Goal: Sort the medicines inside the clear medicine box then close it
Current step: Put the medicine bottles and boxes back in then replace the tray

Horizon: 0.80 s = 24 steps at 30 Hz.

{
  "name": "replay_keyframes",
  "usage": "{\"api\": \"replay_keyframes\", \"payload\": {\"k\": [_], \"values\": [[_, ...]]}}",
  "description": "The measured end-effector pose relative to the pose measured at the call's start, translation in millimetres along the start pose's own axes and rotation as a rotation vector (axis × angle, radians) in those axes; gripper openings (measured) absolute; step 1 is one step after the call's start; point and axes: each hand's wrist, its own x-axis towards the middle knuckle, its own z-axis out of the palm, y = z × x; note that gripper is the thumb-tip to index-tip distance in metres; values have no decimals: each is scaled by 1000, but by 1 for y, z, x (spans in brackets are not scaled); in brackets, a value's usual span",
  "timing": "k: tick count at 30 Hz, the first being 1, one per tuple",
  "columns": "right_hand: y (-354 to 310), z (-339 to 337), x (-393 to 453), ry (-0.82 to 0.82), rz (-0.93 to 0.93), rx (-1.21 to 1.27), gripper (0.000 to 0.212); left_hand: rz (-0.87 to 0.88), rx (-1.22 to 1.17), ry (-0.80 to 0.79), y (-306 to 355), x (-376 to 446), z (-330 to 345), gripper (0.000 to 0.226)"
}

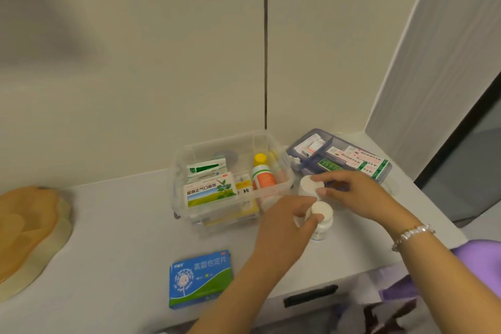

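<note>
The clear medicine box [179,171] stands open on the white counter. It holds green-and-white cartons, an orange bottle with a yellow cap [262,174] and other packs. To its right, my left hand [284,228] grips a small white-capped bottle [322,218] that stands on the counter. My right hand [357,195] holds a second white bottle [309,187] by its cap, just behind the first. A blue-and-green medicine carton [200,278] lies flat on the counter in front of the box.
A grey divided tray [311,161] filled with medicine packs sits at the back right by the wall corner. A tan, cloud-shaped object [29,230] lies at the left edge. The counter's front edge with a dark handle [310,298] runs below my arms.
</note>
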Motion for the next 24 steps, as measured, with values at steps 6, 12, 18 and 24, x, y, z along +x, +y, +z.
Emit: {"api": "replay_keyframes", "payload": {"k": [6, 12, 18, 24], "values": [[3, -4, 10, 9, 18, 46, 17, -82, 39, -15, -1, 10, 19, 37], [5, -3, 14, -3, 39, 81, 19, -75, 62, 68, -8, 12, 20, 35], [2, 2, 16, 3, 48, 147, 25, 5, -1, 123, 1, 3, -3, 36], [2, 7, 18, 31, 46, 134, 31, -44, -208, 135, 0, -3, -38, 32]]}}
